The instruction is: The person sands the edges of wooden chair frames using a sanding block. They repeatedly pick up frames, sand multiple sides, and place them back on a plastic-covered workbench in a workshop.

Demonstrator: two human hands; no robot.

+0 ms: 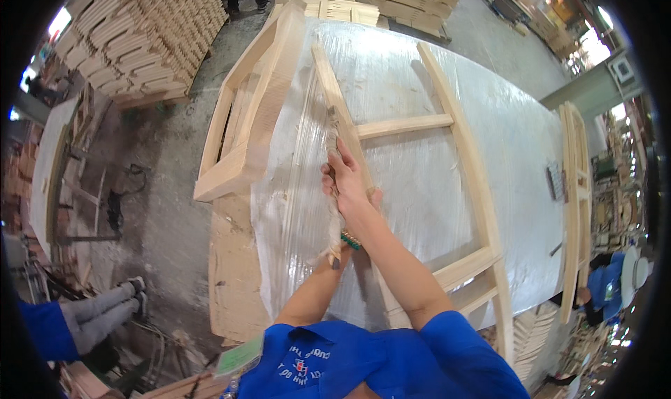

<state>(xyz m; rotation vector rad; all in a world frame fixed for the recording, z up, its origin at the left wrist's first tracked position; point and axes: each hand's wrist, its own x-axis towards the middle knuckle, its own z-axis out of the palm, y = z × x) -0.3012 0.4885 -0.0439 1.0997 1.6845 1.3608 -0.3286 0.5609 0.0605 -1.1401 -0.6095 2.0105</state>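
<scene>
My right hand [344, 175] is closed around a long thin stick wrapped in pale, worn material [333, 221], with a dark lower end. The stick lies along the left rail of a pale wooden frame [405, 127], which has two long rails joined by crosspieces. My forearms cross, the right one over the left. Past the right wrist shows a small part of my left hand [377, 198], beside that same rail; its other fingers are hidden. A green beaded bracelet [350, 239] circles my left wrist. The frame rests on a table covered in clear plastic film [517, 161].
Another wooden frame [262, 112] stands at the table's left edge. More pieces [572, 210] lean at the right edge, near a dark brush-like tool [555, 182]. Stacked wooden parts [140, 39] rise at the far left. One person [604, 287] is at right, another [98, 318] at lower left.
</scene>
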